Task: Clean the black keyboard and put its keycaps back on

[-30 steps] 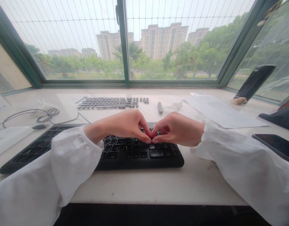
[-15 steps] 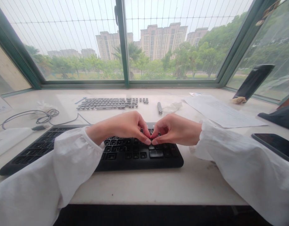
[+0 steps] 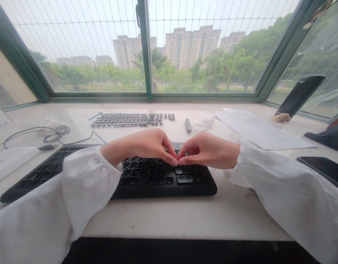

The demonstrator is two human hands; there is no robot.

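Note:
A black keyboard (image 3: pixel 146 192) lies on the white surface with its left and middle key sockets bare. A few keycaps (image 3: pixel 184 179) sit on its number pad at the right. Above that pad my left hand (image 3: pixel 146 145) is closed in a pinch, thumb and forefinger pointing right. My right hand (image 3: pixel 213 149) pinches toward it from the other side, and the fingertips of both meet. Anything between them is hidden or too small to make out. Behind the keyboard, loose keycaps (image 3: pixel 127 120) stand in rows laid out like a keyboard.
A small dark stick-like tool (image 3: pixel 188 125) lies behind my right hand, near printed paper (image 3: pixel 257 130). A phone (image 3: pixel 323 168) rests at the right. Coiled cable (image 3: pixel 57 134) lies at the left. A barred window (image 3: pixel 149 73) closes off the back.
Both hands' fingertips have risen slightly off the number pad, showing more of the keycaps below. The whole view has shifted a little.

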